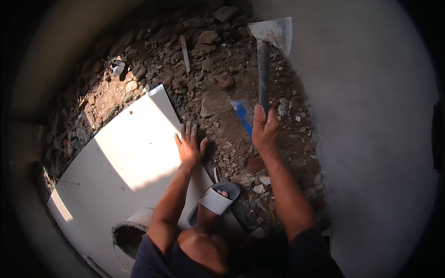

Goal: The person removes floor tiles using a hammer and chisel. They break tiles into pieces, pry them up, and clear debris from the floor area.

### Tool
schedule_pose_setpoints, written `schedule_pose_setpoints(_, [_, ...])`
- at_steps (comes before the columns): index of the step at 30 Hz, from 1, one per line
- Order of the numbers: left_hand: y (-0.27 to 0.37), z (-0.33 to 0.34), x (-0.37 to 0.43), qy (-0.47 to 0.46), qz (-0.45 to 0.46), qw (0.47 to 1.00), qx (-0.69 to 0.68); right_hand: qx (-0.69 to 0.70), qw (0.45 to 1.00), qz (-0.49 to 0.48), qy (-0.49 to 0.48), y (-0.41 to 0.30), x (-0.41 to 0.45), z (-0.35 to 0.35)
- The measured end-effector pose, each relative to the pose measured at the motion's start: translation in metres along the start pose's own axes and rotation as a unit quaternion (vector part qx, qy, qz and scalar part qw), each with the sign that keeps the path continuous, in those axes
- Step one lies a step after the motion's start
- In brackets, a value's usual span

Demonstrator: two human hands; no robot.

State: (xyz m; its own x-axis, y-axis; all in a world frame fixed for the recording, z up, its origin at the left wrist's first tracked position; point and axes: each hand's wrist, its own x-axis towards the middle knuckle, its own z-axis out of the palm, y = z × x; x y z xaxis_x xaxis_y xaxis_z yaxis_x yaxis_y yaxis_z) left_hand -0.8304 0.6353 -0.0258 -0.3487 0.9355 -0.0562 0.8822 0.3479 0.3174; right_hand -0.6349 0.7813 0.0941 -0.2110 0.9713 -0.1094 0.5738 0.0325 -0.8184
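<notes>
My right hand (266,130) grips the dark handle of a hatchet (263,66), whose worn, pale-splattered steel head points away from me with its cutting edge to the right. Flat on the edge of a white board (135,146) rests my left hand (189,144), fingers spread and holding nothing. The board lies over the rubble, partly lit by a patch of sun. Beside my right hand, a blue and clear plastic scrap (242,116) lies on the ground, partly hidden by that hand.
Broken brick and stone rubble (222,80) covers the ground, with a thin strip (185,54) among it. A plain wall (372,139) rises on the right. A mortar-crusted bucket (130,227) lies tipped on the board near my left arm. My sandalled foot (217,199) is at the board's edge.
</notes>
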Motion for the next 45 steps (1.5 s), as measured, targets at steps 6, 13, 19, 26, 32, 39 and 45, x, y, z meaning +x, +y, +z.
schedule_pose_setpoints(6, [0.009,-0.016,-0.004,-0.017,0.064,0.996,0.053,-0.171,0.963,0.099,-0.184,0.003,0.035,0.009])
schedule_pose_setpoints(13, [0.01,-0.021,-0.002,-0.031,0.066,0.996,0.042,-0.042,0.998,0.013,-0.038,-0.015,0.032,-0.018])
schedule_pose_setpoints(19, [0.008,-0.021,-0.001,-0.036,0.057,0.997,0.036,-0.193,0.965,0.102,-0.147,0.012,0.036,0.025])
schedule_pose_setpoints(26, [0.008,-0.018,0.002,-0.05,0.053,0.997,0.029,-0.021,0.995,0.046,-0.081,-0.018,-0.003,-0.006])
schedule_pose_setpoints(32, [0.007,-0.019,0.002,-0.047,0.059,0.996,0.037,-0.196,0.954,0.125,-0.187,0.002,-0.016,0.026])
schedule_pose_setpoints(39, [0.008,-0.017,-0.001,-0.049,0.053,0.997,0.035,-0.149,0.974,0.108,-0.136,0.018,-0.058,0.019])
schedule_pose_setpoints(45, [0.005,-0.009,0.0,-0.04,0.049,0.997,0.043,-0.179,0.96,0.125,-0.178,0.033,-0.051,0.004])
